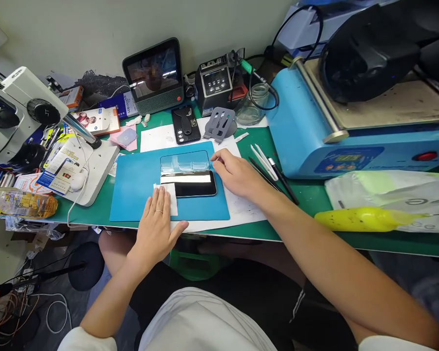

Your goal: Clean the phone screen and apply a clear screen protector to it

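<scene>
A phone (195,188) with a dark, glossy screen lies on the blue mat (131,180). Along its far edge is a clear sheet (185,160) with a thin dark outline, resembling a screen protector; light glares off it. My right hand (234,173) is closed at the right end of this sheet, thumb and forefinger pinched on its edge. My left hand (155,224) lies flat, fingers stretched and thumb apart. Under its fingertips is a white wipe or paper piece (171,200), which overlaps the phone's left end.
Tweezers (264,163) and pen-like tools lie right of the mat. Behind stand a phone in a black case (186,125), a grey stand (220,124), a glass jar (252,105) and a soldering station (215,83). A microscope (40,112) is left; a blue machine (300,126) is right.
</scene>
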`<state>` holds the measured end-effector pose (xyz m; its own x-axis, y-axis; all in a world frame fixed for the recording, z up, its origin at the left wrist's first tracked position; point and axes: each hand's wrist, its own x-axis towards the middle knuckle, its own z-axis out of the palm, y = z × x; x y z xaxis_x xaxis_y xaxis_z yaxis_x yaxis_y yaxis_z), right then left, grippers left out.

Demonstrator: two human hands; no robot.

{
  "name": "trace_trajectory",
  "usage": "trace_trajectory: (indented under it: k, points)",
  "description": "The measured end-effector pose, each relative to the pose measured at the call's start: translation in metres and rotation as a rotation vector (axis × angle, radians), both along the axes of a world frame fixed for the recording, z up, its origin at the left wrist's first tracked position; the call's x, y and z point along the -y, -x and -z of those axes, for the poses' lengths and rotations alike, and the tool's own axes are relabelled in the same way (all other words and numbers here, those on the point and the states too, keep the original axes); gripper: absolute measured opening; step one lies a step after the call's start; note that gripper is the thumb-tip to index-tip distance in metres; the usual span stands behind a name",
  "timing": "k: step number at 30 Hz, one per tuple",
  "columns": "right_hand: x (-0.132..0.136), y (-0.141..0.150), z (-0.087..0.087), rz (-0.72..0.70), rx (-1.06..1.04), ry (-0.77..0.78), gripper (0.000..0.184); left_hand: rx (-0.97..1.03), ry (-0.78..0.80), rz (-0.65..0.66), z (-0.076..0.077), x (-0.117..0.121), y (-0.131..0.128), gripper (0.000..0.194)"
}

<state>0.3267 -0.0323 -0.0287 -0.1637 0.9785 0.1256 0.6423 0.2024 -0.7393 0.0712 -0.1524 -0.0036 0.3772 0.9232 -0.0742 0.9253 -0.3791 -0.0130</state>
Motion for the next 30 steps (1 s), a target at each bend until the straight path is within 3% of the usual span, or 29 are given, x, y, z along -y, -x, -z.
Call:
trace_trajectory:
  k: [5,11,19,24,30]
  points:
    - [0.001,0.002,0.001,-0.009,0.010,0.005,0.024,0.020,0.013,0.032,0.001,-0.001,-0.016,0.086]
    - [0.000,0.003,0.004,0.001,0.021,0.002,0.026,0.059,0.004,0.140,0.008,-0.015,-0.066,0.094]
    - [-0.001,-0.001,0.012,0.014,-0.027,-0.027,0.027,0.034,-0.012,0.129,0.009,-0.041,-0.114,0.094]
    - [-0.002,-0.002,0.012,0.018,-0.026,-0.036,0.026,0.061,-0.019,0.089,0.010,-0.056,-0.101,0.092]
    - [-0.001,-0.001,0.007,0.021,0.009,-0.012,0.030,0.042,-0.024,-0.012,0.006,-0.054,-0.041,0.086]
